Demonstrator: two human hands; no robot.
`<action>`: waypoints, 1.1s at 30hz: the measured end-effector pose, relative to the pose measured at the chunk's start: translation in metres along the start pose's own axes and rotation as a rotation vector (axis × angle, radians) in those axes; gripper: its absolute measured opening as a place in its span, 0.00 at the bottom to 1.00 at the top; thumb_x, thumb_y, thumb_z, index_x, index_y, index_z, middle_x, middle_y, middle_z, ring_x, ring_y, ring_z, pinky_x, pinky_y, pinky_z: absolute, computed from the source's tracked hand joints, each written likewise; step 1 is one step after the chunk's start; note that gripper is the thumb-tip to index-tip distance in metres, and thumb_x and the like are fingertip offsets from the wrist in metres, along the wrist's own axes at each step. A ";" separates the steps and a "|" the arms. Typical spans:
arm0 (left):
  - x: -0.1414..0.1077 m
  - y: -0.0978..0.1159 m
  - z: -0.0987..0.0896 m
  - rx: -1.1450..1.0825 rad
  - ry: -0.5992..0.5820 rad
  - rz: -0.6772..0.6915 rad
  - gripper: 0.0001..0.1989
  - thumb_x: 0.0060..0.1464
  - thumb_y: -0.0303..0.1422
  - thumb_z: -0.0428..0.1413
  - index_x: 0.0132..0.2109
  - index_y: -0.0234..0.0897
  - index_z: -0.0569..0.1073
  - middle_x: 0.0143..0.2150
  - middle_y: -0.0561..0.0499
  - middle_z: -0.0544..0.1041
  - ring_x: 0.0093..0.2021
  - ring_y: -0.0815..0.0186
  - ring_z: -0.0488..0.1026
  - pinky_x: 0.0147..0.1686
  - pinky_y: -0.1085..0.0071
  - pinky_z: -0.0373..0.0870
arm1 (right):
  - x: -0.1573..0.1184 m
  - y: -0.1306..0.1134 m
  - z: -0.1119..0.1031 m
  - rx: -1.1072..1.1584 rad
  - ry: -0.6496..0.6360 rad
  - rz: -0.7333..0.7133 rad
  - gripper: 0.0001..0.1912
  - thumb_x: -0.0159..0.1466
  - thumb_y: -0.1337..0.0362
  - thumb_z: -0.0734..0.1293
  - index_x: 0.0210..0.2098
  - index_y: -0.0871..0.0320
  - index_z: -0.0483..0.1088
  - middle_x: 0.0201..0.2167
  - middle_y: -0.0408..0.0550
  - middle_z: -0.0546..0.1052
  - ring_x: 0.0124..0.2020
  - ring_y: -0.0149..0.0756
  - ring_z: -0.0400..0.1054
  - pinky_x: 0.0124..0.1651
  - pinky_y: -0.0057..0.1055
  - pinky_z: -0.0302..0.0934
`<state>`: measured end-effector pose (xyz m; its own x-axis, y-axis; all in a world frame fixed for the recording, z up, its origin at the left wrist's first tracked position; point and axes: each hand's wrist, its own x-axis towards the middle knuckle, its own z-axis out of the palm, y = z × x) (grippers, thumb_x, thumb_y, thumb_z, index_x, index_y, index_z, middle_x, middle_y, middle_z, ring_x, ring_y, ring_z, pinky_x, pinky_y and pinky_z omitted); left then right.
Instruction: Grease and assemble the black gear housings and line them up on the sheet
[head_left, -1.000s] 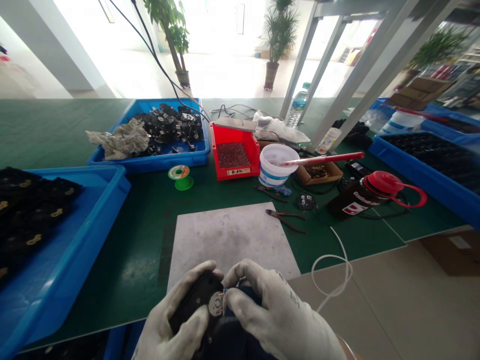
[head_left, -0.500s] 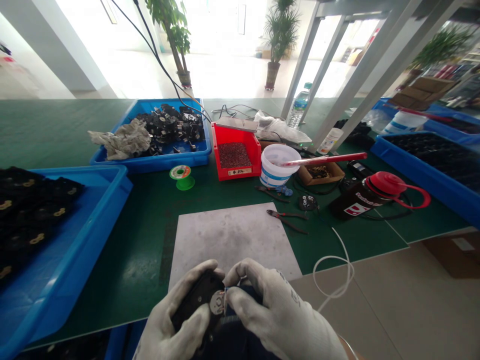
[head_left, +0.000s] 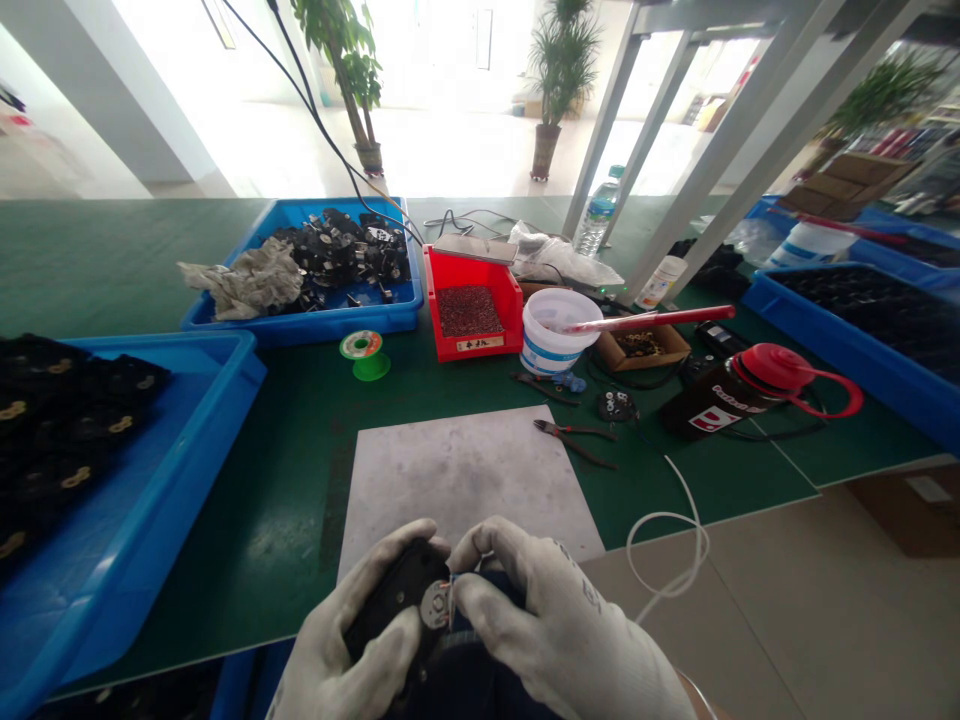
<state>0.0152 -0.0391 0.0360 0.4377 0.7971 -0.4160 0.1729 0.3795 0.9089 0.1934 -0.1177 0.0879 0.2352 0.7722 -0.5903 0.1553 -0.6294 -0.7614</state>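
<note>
At 6 o'clock, nearest the camera, the gloved left hand (head_left: 352, 640) is curling shut around a black part (head_left: 394, 600), thumb and fingers wrapping its body just off the near edge of the surface (head_left: 300, 440). The gloved right hand (head_left: 555, 625) is closing in from 5 o'clock, its fingertips (head_left: 469, 595) pinching at a small round metal piece (head_left: 433, 606) on the part's face; the hands are touching each other. Just beyond them, a grey mat (head_left: 465, 470) is lying flat on the surface. At 4 o'clock a white cable (head_left: 675, 530) is looping over the surface edge. At 9 o'clock a blue bin (head_left: 187, 470) is holding dark parts with brass bits. Past the mat at 1 o'clock, pliers (head_left: 574, 440) are lying beside a small black disc (head_left: 616, 405), and at 2 o'clock a black bottle (head_left: 742, 395) with a red lid is lying on its side. Further on at 12 o'clock, a green solder spool (head_left: 364, 352), a red bin (head_left: 469, 310) of brownish bits and a white tub (head_left: 555, 330) with a red stick across it are sitting in a row. At 11 o'clock a far blue tray (head_left: 300, 320) is carrying black parts and a crumpled rag (head_left: 247, 280). At 3 o'clock another blue tray (head_left: 847, 350) is running along the right edge.
</note>
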 end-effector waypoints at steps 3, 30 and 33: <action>0.000 0.001 0.001 -0.005 0.004 0.007 0.32 0.49 0.51 0.71 0.57 0.40 0.82 0.58 0.43 0.83 0.61 0.46 0.79 0.58 0.66 0.79 | 0.001 0.002 0.000 -0.012 -0.028 -0.025 0.11 0.68 0.54 0.66 0.48 0.48 0.73 0.25 0.39 0.74 0.23 0.32 0.66 0.23 0.25 0.51; 0.006 -0.013 -0.012 0.064 -0.086 0.052 0.30 0.56 0.50 0.68 0.61 0.40 0.78 0.62 0.44 0.80 0.63 0.48 0.77 0.60 0.67 0.78 | -0.004 -0.006 -0.003 -0.083 0.024 -0.005 0.10 0.68 0.56 0.65 0.46 0.48 0.73 0.43 0.42 0.82 0.26 0.29 0.71 0.27 0.25 0.56; 0.008 -0.016 -0.017 0.101 -0.125 0.082 0.29 0.59 0.49 0.66 0.62 0.40 0.78 0.63 0.43 0.80 0.63 0.47 0.77 0.61 0.65 0.78 | 0.000 0.001 -0.001 -0.089 0.030 -0.057 0.09 0.68 0.56 0.64 0.45 0.48 0.73 0.42 0.42 0.82 0.33 0.34 0.75 0.31 0.26 0.58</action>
<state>0.0010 -0.0309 0.0173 0.5588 0.7565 -0.3398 0.2177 0.2616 0.9403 0.1942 -0.1183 0.0871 0.2522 0.8048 -0.5373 0.2534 -0.5908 -0.7660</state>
